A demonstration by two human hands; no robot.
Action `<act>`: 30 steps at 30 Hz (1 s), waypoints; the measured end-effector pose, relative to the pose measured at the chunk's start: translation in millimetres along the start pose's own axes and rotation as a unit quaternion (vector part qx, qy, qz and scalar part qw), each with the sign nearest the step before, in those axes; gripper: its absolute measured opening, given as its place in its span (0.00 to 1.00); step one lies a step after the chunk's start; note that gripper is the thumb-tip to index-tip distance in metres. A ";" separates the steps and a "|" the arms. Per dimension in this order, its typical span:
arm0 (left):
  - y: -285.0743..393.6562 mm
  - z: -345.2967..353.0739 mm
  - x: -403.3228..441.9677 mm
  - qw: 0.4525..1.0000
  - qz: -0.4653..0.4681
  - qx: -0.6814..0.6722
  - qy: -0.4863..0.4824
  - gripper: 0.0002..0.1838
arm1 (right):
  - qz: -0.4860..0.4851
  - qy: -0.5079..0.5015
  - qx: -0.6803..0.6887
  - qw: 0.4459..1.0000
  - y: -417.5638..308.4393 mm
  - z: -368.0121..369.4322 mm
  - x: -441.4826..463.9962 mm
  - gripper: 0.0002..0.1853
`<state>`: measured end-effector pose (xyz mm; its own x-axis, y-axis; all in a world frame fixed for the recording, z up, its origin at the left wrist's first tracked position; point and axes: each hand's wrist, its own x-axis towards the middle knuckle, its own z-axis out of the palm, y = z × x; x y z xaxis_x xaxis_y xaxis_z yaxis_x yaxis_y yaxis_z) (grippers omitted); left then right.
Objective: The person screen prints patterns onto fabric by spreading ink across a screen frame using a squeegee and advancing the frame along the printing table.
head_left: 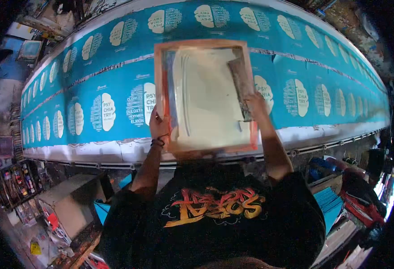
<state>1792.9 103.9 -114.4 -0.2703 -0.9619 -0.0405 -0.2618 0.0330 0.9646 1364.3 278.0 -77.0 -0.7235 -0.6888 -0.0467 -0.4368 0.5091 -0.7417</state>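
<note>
A wooden frame (206,43) works like a shallow tray. Pale cream paint (210,85) covers most of its inside, with streaks down the left part. A dark, flat strip (240,85) leans along the right side, inside the frame. The left hand (158,124) grips the frame's left side, with a dark band (157,142) on its wrist. The right hand (256,106) grips the right side, close to the strip. The frame is over the middle of the table's near edge; I cannot tell if they touch.

The long table (125,151) has two rows of blue sheets (87,130) with cream shapes and words, running from its left end to its right end. Off its near left corner are a brown box (71,201), its inside hard to see, and a rack (19,184) of small, colorful things. Off the near right side, more blue sheets (328,207) lie by a tan box (329,184).
</note>
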 end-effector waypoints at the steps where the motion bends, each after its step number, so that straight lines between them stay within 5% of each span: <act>1: 16.9 26.2 -7.7 0.998 0.009 -0.062 -0.009 0.31 | 0.022 0.005 0.030 0.999 32.4 -12.5 2.8 0.19; 4: 36.0 122.1 -9.8 0.961 -0.032 -0.272 -0.039 0.24 | 0.083 0.006 0.115 0.990 110.4 -60.6 22.4 0.18; 7: 56.8 186.9 -34.6 0.998 -0.011 -0.054 -0.017 0.28 | 0.111 -0.045 0.319 0.940 181.0 -106.4 58.9 0.15; 8: 72.6 195.1 -45.9 0.990 -0.011 0.136 -0.018 0.32 | 0.117 -0.060 0.360 0.924 209.1 -113.7 68.2 0.14; 9: 47.2 205.7 -48.5 0.974 0.063 0.219 0.014 0.36 | 0.217 -0.031 0.203 0.954 190.3 -133.5 55.5 0.16; 10: 20.9 216.4 -50.9 0.942 0.129 0.305 0.060 0.39 | 0.217 -0.031 0.206 0.954 198.5 -140.4 38.2 0.16; 11: 44.9 212.4 -66.8 0.983 0.098 0.154 0.026 0.38 | 0.047 -0.036 0.130 0.990 210.8 -146.5 15.5 0.15; 13: 50.9 213.8 -80.2 0.999 0.003 -0.035 0.002 0.36 | -0.057 -0.016 0.134 0.989 220.8 -153.4 -17.4 0.16; 14: 63.4 212.1 -77.6 0.999 0.001 -0.036 0.003 0.36 | 0.010 0.007 0.217 0.976 217.1 -152.6 -22.9 0.21; 15: 82.7 206.9 -72.0 0.994 -0.024 0.088 -0.053 0.35 | 0.031 -0.002 0.375 0.927 235.2 -145.9 -20.0 0.23; 16: 68.1 206.9 -69.0 0.978 0.046 0.199 -0.034 0.36 | 0.053 -0.011 0.522 0.851 251.7 -137.1 -16.2 0.26; 17: 47.3 207.2 -65.4 0.944 0.110 0.311 0.001 0.36 | 0.053 -0.014 0.523 0.851 247.0 -137.8 -12.1 0.26; 18: 46.5 209.9 -60.2 0.944 0.111 0.311 0.003 0.36 | 0.028 -0.010 0.340 0.940 236.7 -137.4 -9.1 0.26; 20: 39.9 210.1 -60.2 0.935 0.119 0.334 0.019 0.42 | 0.005 -0.010 0.140 0.990 219.7 -130.8 -13.0 0.26; 22: 61.9 212.4 -37.2 0.939 0.083 0.332 -0.006 0.42 | -0.112 0.087 -0.137 0.980 176.6 -130.2 -16.9 0.23; 23: 78.5 222.2 -11.6 0.930 0.164 0.328 -0.018 0.43 | -0.189 0.145 -0.295 0.925 130.3 -138.0 -19.0 0.21; 24: 97.4 235.1 16.5 0.915 0.245 0.321 -0.031 0.44 | -0.190 0.144 -0.297 0.924 83.5 -145.6 3.5 0.21; 26: 156.8 264.6 86.4 0.873 0.365 0.313 -0.082 0.43 | -0.106 -0.099 -0.287 0.947 28.9 -142.8 64.7 0.19; 28: 164.3 298.1 166.5 0.824 0.438 0.291 -0.212 0.40 | -0.228 -0.125 -0.367 0.893 2.1 -129.5 136.9 0.16; 29: 181.3 308.5 194.1 0.824 0.437 0.292 -0.213 0.40 | -0.293 -0.102 -0.344 0.886 10.2 -117.2 180.9 0.15; 30: 206.7 318.6 216.7 0.814 0.305 0.372 -0.326 0.37 | -0.355 -0.078 -0.320 0.875 23.6 -107.8 216.6 0.15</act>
<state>1385.1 -11.3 -6.8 -0.9310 -0.3641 0.0236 -0.3171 0.8393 0.4416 1139.7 196.5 -32.5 -0.0875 -0.9854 0.1461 -0.9926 0.0738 -0.0965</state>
